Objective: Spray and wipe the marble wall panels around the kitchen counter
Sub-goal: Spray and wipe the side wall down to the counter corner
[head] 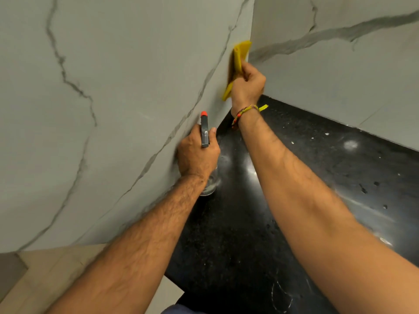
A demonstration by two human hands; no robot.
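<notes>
Marble wall panel (113,109) was wiped with yellow cloth (239,62) clutched in right hand (247,85); spray bottle (205,132) was held in left hand (197,152). Bottle could be knocked against the black counter (317,166).

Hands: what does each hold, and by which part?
Left hand grips the spray bottle by its neck; right hand holds the cloth near its lower middle.

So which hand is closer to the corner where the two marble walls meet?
Right. The right hand presses the yellow cloth on the left marble panel beside the corner. The left hand, gripping the spray bottle, is lower and farther back.
</notes>
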